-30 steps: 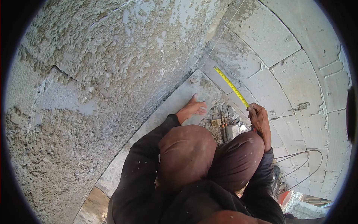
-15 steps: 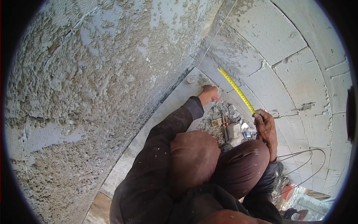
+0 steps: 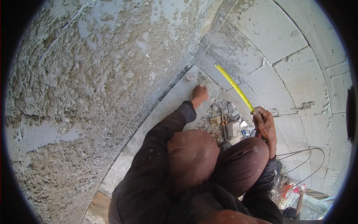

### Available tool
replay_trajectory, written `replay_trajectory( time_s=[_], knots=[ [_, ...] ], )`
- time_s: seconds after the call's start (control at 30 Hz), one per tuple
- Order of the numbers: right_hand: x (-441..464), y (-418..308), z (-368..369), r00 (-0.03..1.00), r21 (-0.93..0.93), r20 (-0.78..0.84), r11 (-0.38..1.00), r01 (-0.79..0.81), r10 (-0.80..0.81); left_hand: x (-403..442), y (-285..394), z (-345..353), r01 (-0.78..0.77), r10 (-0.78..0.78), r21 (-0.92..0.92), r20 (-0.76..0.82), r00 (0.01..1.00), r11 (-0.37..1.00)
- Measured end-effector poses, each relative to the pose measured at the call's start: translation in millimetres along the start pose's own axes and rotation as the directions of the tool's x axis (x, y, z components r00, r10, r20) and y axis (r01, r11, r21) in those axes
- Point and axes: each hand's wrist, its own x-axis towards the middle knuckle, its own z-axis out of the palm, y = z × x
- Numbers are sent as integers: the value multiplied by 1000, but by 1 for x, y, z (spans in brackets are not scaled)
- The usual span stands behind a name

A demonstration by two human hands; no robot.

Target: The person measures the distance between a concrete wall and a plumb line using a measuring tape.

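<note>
My right hand [image 3: 264, 124] is closed around a tape measure, whose yellow blade [image 3: 235, 86] sticks out up and left towards the corner, in front of the block wall. Over the grey slab [image 3: 177, 91] hangs my left hand [image 3: 200, 93], its fingers curled in; whether it holds anything small is hidden. A small round object [image 3: 190, 77] lies on the slab near the corner, just above that hand. The tape's case is mostly hidden by my right hand.
Rough plastered wall [image 3: 93, 82] stands on the left, block wall [image 3: 294, 74] on the right. A string [image 3: 218, 31] runs to the corner. Rubble with orange-handled tools [image 3: 224, 123] lies beyond my knees. A looped cable [image 3: 317, 160] and another person's arm [image 3: 299, 203] are at lower right.
My left hand has gone from spread fingers to curled, moving first towards the slab's right edge, then back left. The right hand still holds the tape out, slightly lower in view than at first.
</note>
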Motion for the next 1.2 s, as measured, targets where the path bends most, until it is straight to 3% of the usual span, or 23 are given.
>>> replay_trajectory(
  time_s=[0.03,0.07,0.1,0.17,0.3,0.37,0.5,0.57,0.6,0.67,0.7,0.77,0.8,0.87,0.9,0.97,1.0,1.07,1.1,1.17,1.2],
  knots=[
    [0,2,-2,1000,6,-4,1000,14,-14,-23,16,2,-224,285,476,-59,957,851],
    [1,2,-3,1000,5,-12,1000,-5,5,-45,28,5,-324,537,833,38,842,449],
    [1,2,-4,1000,11,-22,1000,-5,5,-61,34,1,-330,516,829,60,855,451],
    [-1,4,-5,1000,22,-27,1000,-16,16,-88,29,-13,-462,567,872,303,766,158],
    [1,7,-3,999,72,-7,997,-42,43,-102,12,-18,-599,528,798,480,700,68],
    [1,9,-3,998,102,11,993,-59,58,-105,-2,-11,-728,435,677,691,578,-107],
    [5,19,-4,1000,98,-3,995,-13,13,-101,-21,5,-759,371,613,772,516,-219],
    [0,20,-5,1000,108,-1,994,-23,24,-96,-28,5,-723,208,601,798,565,-342],
    [-2,16,-6,999,101,-10,994,-39,40,-92,-31,6,-723,204,600,799,566,-342],
    [-3,14,-6,998,102,-18,994,-50,52,-84,-35,12,-706,299,680,728,617,-196],
    [-2,16,-7,998,115,-18,992,-57,59,-88,-23,17,-704,297,681,728,618,-201],
    [-3,15,-6,998,130,-11,989,-63,65,-94,2,28,-696,605,718,558,567,-10],
    [-3,12,-6,998,146,-16,988,-58,61,-90,10,32,-692,607,722,555,569,-11],
    [-2,10,-4,999,164,-15,985,-47,50,-75,30,37,-785,718,618,527,455,43],
    [-2,10,-5,998,164,-8,985,-61,63,-71,37,40,-780,721,624,523,455,39],
    [0,9,-4,998,164,1,984,-64,65,-64,46,42,-836,869,506,489,74,-213],
    [-1,10,-3,998,168,-4,984,-63,65,-64,45,39,-832,871,510,487,71,-218],
    [1,9,-4,998,170,-9,984,-58,60,-71,35,34,-764,687,639,595,418,-89],
    [0,9,-4,998,164,-6,985,-57,58,-88,47,34,-762,687,641,595,418,-91],
    [-1,8,-1,998,163,2,985,-57,57,-118,65,31,-616,267,769,566,780,171],
    [1,7,0,999,149,14,987,-53,52,-119,59,27,-615,270,771,565,780,165]
  ],
)
